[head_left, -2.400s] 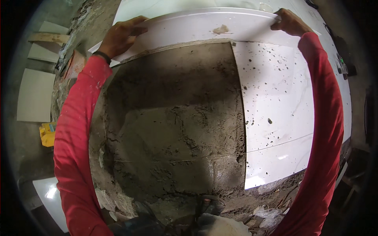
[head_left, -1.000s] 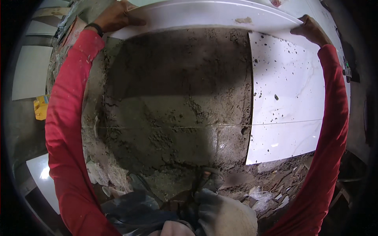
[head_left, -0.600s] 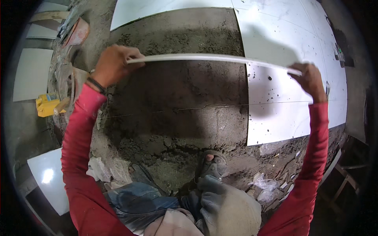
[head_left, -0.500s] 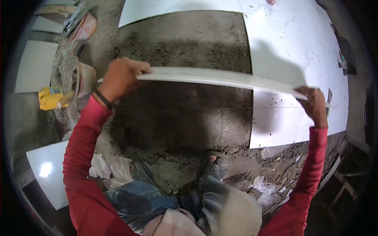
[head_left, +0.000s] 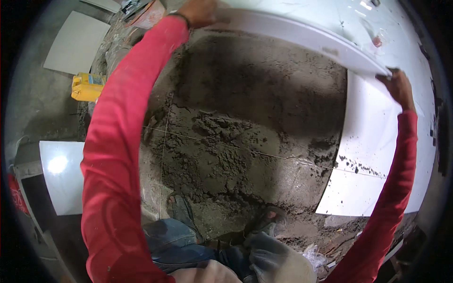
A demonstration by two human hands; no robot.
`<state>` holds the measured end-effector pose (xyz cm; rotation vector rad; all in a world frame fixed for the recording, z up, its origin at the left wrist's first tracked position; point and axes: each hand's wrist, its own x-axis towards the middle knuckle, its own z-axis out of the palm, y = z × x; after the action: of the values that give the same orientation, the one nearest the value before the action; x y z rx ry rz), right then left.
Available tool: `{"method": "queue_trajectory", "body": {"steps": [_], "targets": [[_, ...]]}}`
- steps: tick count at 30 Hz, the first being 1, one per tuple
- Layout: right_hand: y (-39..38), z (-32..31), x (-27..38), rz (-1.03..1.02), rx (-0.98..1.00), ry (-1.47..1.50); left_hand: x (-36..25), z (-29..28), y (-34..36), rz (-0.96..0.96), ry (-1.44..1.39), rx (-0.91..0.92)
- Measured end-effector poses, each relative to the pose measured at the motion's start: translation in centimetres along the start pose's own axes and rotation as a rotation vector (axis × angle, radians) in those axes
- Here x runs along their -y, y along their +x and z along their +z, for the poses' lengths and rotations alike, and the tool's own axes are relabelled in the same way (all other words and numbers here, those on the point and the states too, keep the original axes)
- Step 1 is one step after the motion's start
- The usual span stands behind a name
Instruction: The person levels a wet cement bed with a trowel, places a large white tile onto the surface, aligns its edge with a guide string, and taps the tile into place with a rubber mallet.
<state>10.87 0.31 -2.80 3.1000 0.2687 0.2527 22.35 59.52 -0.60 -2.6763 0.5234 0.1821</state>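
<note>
A large white floor tile point(head_left: 292, 30) spans between my two hands at the far side, tilted, with its long near edge toward me. My left hand point(head_left: 200, 12) is closed on its left end, with the fingers partly blurred at the top of the view. At the right end, my right hand point(head_left: 398, 87) grips the corner. Beneath and in front of the tile spreads a bed of wet grey mortar point(head_left: 264, 85), smooth at the back and lumpy nearer my feet. To its right lie white tiles point(head_left: 365, 122) on the floor, sprinkled with mortar crumbs.
Thin strings point(head_left: 207, 144) cross the mortar. On the left are a yellow jug point(head_left: 87, 87), a pale tile point(head_left: 78, 42), a glossy white tile point(head_left: 63, 181) and a mortar-stained bucket point(head_left: 148, 16). Clear crumpled plastic point(head_left: 314, 254) lies near my right leg.
Both hands have carried the tile away from me, toward the far side. It was nearly edge-on before; more of its face shows now. My view has also shifted.
</note>
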Motion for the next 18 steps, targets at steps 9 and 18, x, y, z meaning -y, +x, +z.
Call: {"method": "queue_trajectory", "body": {"steps": [9, 18], "targets": [[7.1, 0.1, -0.2, 0.117, 0.207, 0.228, -1.5, -4.4, 2.4, -0.056, -0.239, -0.084], [4.4, 1.0, 0.8, -0.018, 0.160, 0.285, -0.1, -2.0, -2.8, 0.125, -0.399, -0.102]]}}
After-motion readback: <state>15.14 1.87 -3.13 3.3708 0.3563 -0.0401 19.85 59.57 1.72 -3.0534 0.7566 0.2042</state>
